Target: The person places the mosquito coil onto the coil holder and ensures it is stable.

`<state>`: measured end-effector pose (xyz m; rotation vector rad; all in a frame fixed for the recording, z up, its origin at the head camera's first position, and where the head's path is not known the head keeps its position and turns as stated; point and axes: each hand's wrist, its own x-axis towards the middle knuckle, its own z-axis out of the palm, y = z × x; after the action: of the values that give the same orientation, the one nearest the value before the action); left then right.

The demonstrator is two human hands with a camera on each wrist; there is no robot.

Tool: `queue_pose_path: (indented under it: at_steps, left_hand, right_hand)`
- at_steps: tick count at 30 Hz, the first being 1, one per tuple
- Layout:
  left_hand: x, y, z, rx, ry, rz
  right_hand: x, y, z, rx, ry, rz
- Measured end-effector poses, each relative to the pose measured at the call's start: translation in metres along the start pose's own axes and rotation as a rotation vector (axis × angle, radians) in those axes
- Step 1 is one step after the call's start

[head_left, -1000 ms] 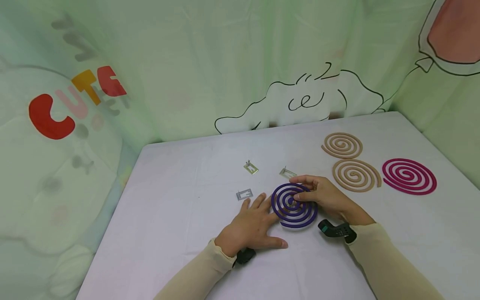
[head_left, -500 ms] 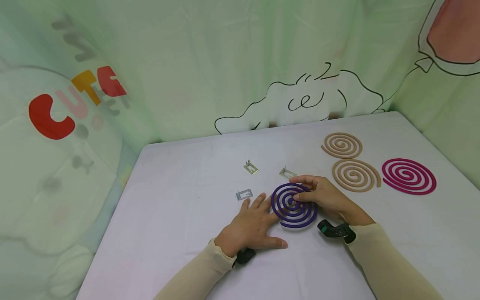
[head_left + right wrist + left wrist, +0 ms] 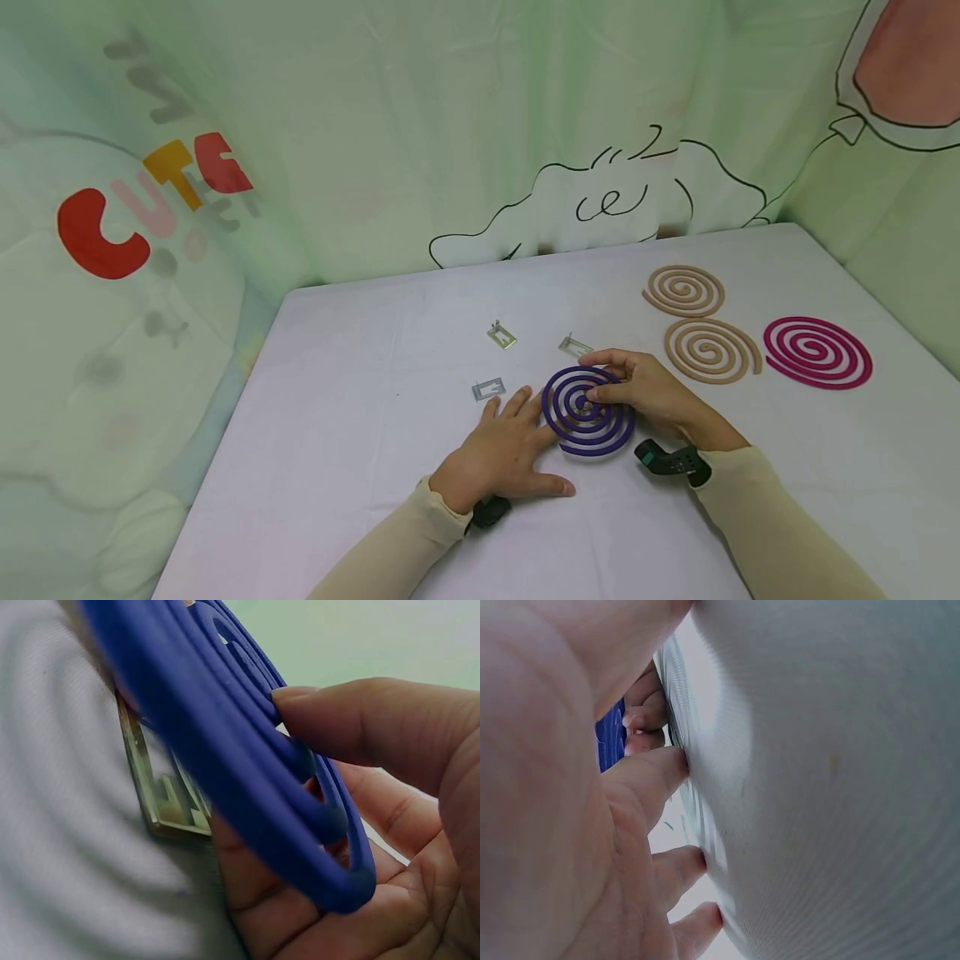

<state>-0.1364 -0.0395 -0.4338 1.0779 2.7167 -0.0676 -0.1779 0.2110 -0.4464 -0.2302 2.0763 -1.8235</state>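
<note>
A dark blue spiral coil [image 3: 588,450] is tilted above the white cloth, pinched near its centre by my right hand [image 3: 660,398], thumb on top and fingers behind. In the right wrist view the coil [image 3: 225,787] hangs over a metal frame stand [image 3: 142,776] on the cloth. My left hand [image 3: 510,450] lies palm down with spread fingers, some reaching under the coil's left edge. In the left wrist view the fingertips [image 3: 697,859] touch the cloth, and a bit of blue coil [image 3: 610,739] shows beyond. Whether the left fingers touch the stand is hidden.
Three small metal stands lie behind the hands: gold [image 3: 502,336], silver [image 3: 489,389] and another [image 3: 576,346] by the right fingertips. Two tan coils [image 3: 684,291] [image 3: 712,352] and a magenta coil [image 3: 819,353] lie to the right. A printed curtain [image 3: 450,125] hangs behind the table.
</note>
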Motion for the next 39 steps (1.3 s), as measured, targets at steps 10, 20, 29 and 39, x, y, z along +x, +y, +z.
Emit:
queue_pose_path:
  at_steps: [10, 20, 29, 39]
  left_hand:
    - [0.0, -0.0003, 0.0002, -0.001, 0.006, 0.001]
    - [-0.0002, -0.0006, 0.0, -0.009, 0.001, 0.001]
    - [0.0001, -0.0006, -0.0006, -0.01, -0.008, 0.001]
    - [0.001, -0.0011, 0.0018, -0.018, -0.013, -0.004]
  right_hand:
    - [0.0016, 0.0007, -0.0007, -0.032, 0.019, 0.022]
    - [0.0014, 0.0, -0.0007, -0.039, 0.018, 0.025]
    - [0.0006, 0.0003, -0.0007, -0.053, 0.018, 0.044]
    - [-0.0002, -0.0007, -0.0005, -0.053, 0.011, 0.029]
